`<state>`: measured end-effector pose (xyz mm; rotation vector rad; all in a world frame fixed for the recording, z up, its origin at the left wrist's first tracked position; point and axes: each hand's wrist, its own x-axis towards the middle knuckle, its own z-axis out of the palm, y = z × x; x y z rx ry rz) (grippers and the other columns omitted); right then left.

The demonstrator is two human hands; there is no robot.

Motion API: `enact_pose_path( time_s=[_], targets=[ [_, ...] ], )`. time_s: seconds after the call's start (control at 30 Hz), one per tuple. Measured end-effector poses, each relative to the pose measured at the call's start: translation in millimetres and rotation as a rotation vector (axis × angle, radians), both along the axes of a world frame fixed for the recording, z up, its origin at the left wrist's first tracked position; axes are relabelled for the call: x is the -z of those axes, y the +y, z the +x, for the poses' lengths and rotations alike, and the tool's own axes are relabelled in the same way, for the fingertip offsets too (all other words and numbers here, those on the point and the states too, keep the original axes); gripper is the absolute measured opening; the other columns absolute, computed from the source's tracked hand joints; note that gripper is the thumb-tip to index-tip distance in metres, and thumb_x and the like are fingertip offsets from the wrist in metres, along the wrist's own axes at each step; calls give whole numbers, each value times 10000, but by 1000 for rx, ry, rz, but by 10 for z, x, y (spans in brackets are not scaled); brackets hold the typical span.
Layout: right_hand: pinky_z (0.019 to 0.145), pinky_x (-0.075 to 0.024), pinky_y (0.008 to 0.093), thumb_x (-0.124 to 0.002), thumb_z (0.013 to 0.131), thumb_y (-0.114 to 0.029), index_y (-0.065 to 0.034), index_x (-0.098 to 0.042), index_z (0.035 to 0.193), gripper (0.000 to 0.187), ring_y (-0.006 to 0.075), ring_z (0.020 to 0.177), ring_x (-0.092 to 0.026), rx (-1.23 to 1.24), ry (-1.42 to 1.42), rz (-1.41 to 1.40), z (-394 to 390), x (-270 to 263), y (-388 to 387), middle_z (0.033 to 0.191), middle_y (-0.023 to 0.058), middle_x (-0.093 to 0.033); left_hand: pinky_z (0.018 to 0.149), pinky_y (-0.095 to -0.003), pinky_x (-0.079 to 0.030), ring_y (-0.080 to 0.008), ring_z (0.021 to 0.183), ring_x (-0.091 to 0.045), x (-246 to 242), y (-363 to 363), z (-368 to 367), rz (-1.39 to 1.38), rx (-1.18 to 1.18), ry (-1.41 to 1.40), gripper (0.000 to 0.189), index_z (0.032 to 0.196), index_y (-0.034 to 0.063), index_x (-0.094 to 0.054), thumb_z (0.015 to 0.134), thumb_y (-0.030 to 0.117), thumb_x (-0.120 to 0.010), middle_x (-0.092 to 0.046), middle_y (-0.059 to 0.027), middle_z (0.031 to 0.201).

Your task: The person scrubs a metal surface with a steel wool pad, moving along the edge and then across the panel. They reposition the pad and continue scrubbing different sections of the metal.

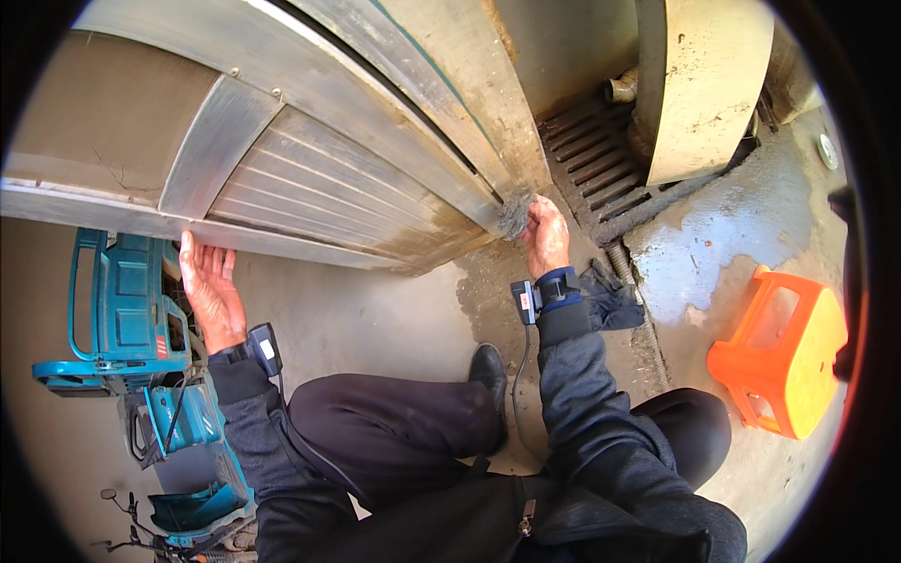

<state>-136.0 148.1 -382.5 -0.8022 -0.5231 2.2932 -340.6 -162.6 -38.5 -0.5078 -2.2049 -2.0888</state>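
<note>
A metal door (pixel 331 183) with a ribbed lower panel stands in front of me, its lower part wet and stained brown. My right hand (pixel 547 236) grips a grey scouring pad (pixel 517 213), which looks like steel wool, against the door's bottom corner by the frame. At the door's outer edge, my left hand (pixel 211 288) is raised with fingers apart, the fingertips touching the edge or just beside it. A black device is strapped to each wrist.
An orange plastic stool (pixel 781 352) stands at the right. A floor drain grate (pixel 598 162) lies beyond the door frame, under a pale panel (pixel 711 84). A dark cloth (pixel 611 299) lies near my right wrist. A blue cargo tricycle (pixel 130 302) is parked at the left.
</note>
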Motion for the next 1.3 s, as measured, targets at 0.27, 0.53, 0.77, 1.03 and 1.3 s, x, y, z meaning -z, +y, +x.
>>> enact_pose_path(
  time_s=[0.27,0.53,0.77,1.03,1.3],
  targets=[
    [755,-486,322,-600,1006,-153,-107,-687,1212,228,87,850,-583,51,124,-149,92,-39,179,904,-69,-630,1285,-479,-297,-342,1560,-386,19,-24,97,32,-19,-37,850,1626,25,-424,1028,577,-669,-418,-204,1671],
    [604,-427,253,-689,994,-144,-112,-707,1200,209,52,709,-514,46,-58,-21,167,7,243,838,-87,-592,1243,-462,-355,-295,1501,-452,72,-117,46,29,-31,-24,846,1626,44,-425,1022,583,-671,-458,-155,1642],
    [629,-462,278,-711,962,-197,-124,-716,1086,144,79,749,-590,-39,-289,124,223,138,313,855,-57,-653,1300,-518,-279,-322,1560,-372,130,-342,-44,110,-15,-17,693,1645,159,-467,1071,517,-616,-384,-133,1694],
    [788,-581,362,-797,877,-127,3,-759,1071,237,194,827,-702,476,-766,427,752,711,1008,934,95,-770,1306,-513,-300,-338,1543,-409,113,-512,-156,139,35,-85,638,1621,45,-453,1122,424,-571,-447,-160,1653],
    [939,-551,489,-714,938,-198,-140,-761,1153,228,380,1085,-687,408,-1911,865,2286,1081,1266,1150,160,-717,1302,-460,-307,-287,1525,-420,223,-363,22,64,-46,33,613,1584,0,-471,1136,410,-551,-466,-176,1631]
  ],
)
